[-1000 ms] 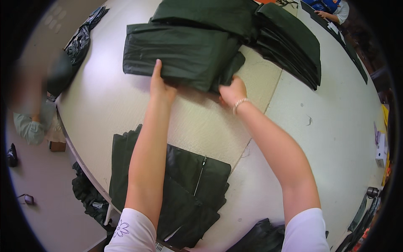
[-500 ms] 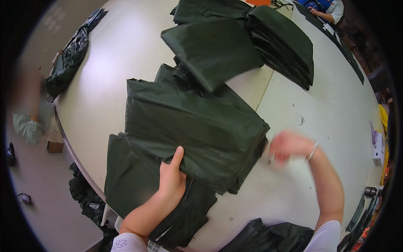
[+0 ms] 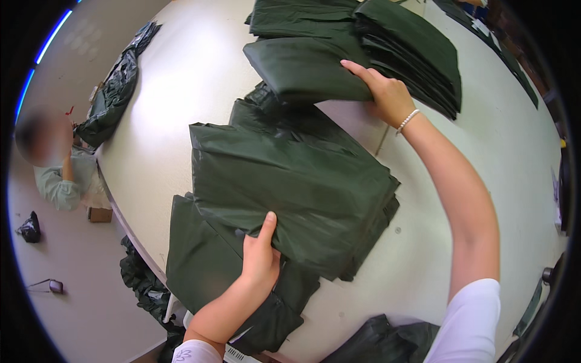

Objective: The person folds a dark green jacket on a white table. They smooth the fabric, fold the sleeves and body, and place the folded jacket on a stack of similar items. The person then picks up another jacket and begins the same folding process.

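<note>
A wide stack of dark green, slightly glossy folded sheets (image 3: 290, 187) lies before me on the table. My left hand (image 3: 261, 251) grips its near edge, thumb on top and fingers underneath. Farther off, my right hand (image 3: 387, 94) holds the right edge of another folded green sheet (image 3: 302, 69), its thumb hidden below. That sheet's near edge is lifted a little, just behind the wide stack. More green sheets (image 3: 206, 248) lie under and beside my left wrist. What kind of article the sheets are, I cannot tell.
Thick green piles (image 3: 417, 54) stand at the far side of the pale table (image 3: 169, 72). A dark green bundle (image 3: 381, 342) rests at the near edge, and another heap (image 3: 115, 91) hangs over the left edge. Beyond that edge a person (image 3: 57, 175) is at the far left.
My right hand has swung forward from the table's right side and taken hold of the far folded sheet. My left hand keeps its grip. The view has shifted slightly.
</note>
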A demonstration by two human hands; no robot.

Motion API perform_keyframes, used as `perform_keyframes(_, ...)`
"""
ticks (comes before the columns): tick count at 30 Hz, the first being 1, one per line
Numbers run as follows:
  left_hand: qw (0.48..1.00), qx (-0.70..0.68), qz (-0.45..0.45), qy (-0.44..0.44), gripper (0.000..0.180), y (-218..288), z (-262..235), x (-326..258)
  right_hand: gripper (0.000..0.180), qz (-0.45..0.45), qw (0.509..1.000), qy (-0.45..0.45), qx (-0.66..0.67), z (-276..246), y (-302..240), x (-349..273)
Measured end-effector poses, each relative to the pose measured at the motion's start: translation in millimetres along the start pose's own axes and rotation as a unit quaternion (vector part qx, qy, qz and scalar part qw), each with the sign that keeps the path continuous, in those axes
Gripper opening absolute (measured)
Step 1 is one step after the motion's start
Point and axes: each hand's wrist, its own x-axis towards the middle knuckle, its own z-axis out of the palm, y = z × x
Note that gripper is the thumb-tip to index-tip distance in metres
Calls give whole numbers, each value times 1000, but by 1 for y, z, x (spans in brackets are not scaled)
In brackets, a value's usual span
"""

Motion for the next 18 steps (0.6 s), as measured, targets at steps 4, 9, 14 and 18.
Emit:
perform_keyframes(4, 999, 32, 1, -1, 45, -5, 16, 10, 60, 61, 995, -16, 82, -99, 13, -78)
perform_keyframes(9, 994, 106, 1, -4, 51, -11, 13, 38, 31, 265, 964, 7, -19, -276, -22, -272)
perform_keyframes(14, 986, 161, -31, -20, 43, -14, 44, 109, 27, 396, 893, 83, -196, -404, -116, -486)
perform_keyframes(18, 948, 317, 30, 9, 75, -14, 51, 67, 65, 411, 859, 104, -287, -390, -193, -588)
